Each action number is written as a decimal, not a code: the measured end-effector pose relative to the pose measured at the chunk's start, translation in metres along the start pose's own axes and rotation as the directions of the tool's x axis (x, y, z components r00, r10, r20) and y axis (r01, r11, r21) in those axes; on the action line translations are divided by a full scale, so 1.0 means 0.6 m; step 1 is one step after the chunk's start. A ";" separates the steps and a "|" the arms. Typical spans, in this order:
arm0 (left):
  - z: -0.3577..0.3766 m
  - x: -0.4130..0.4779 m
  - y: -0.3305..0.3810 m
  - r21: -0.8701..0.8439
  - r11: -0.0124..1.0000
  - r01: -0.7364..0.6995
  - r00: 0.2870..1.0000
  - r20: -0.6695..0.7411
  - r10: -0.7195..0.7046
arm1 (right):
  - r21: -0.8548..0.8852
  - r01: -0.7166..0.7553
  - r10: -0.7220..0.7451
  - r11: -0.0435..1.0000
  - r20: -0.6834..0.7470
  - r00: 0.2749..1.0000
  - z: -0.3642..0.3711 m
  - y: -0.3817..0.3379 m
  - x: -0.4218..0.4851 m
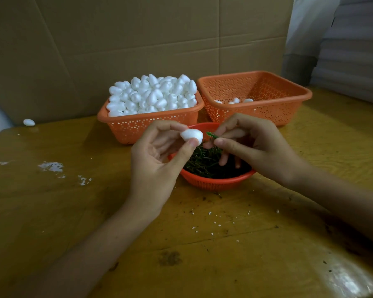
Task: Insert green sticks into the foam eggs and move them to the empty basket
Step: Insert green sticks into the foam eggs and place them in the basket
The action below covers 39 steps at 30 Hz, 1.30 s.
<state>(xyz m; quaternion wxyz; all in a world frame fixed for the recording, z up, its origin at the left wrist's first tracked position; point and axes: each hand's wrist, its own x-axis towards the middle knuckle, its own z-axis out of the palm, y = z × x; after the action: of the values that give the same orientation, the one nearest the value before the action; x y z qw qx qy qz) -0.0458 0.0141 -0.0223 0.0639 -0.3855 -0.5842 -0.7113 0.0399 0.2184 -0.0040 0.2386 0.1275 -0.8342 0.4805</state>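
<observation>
**Position.** The left hand (157, 155) pinches one egg (192, 136) between thumb and fingertips, above the bowl (215, 181) of sticks at the near centre of the worktop (202, 244). The right hand (252, 147) pinches a stick (211, 135) between thumb and forefinger. The tip of the stick points left at the egg and lies just beside it, not yet inserted. The two hands are close together but do not touch.

**Handling, egg.** The egg is judged very light, soft and easy to dent. White crumbs (52, 166) on the worktop suggest that the foam sheds under pressure. It should be gripped lightly across the middle, with the end that faces the stick left bare. A hard squeeze is likely to mark it.

**Handling, stick.** The stick is judged thin, light and somewhat flexible. It should be held close to the tip so that it does not bend when pushed. The push should follow the long axis of the egg, since a slanted entry may break out through the side.

**Containers.** The left basket (151, 123) at the far side is heaped with eggs. The right basket (267, 112) holds only a few. A stray egg (29, 122) lies at the far left edge of the worktop.
</observation>
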 end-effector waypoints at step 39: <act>-0.010 0.007 -0.005 0.040 0.998 -0.057 0.985 0.167 0.049 | -0.053 -0.026 0.029 0.998 0.062 0.998 0.007 -0.010 -0.003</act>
<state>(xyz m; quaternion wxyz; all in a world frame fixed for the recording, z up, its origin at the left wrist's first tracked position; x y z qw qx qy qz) -0.0531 0.0111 -0.0225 0.0426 -0.4574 -0.5928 -0.6615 0.0430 0.2120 -0.0023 0.2089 0.1248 -0.8553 0.4575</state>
